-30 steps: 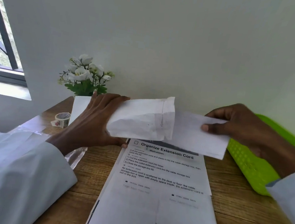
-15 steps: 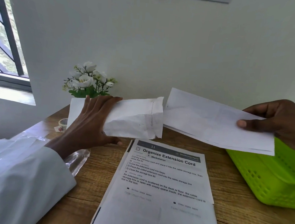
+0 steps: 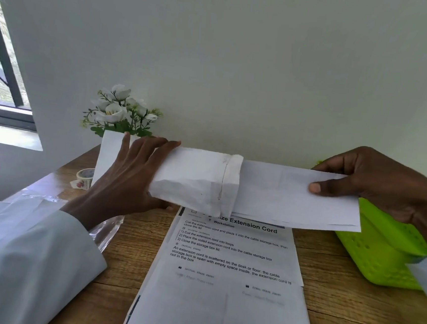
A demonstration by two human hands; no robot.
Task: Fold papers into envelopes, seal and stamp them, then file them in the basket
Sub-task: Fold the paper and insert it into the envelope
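nearest the camera, a stack of printed sheets [image 3: 225, 279] headed "extension cord" is laid flat on the wooden table [image 3: 348, 315], and a white sleeve [image 3: 18, 261] is seen at the lower left with a crumpled clear plastic bag [image 3: 105, 230] beside it. just above the sheets, a white paper envelope [image 3: 195, 181] is held off the table by the left hand [image 3: 128, 177], with the fingers [image 3: 157, 146] spread over its top and the thumb tucked beneath. a folded paper [image 3: 289, 194] is pinched at its right end by the right hand [image 3: 375, 183], thumb on top; its left end is hidden behind the envelope's open mouth, and whether it is inside cannot be told. a lime green basket [image 3: 385, 254] is set on the table under the right hand. farther back, a roll of patterned tape [image 3: 85, 175] and a bunch of white artificial flowers [image 3: 120, 112] are placed against the wall, with a window [image 3: 0, 78] at the left.
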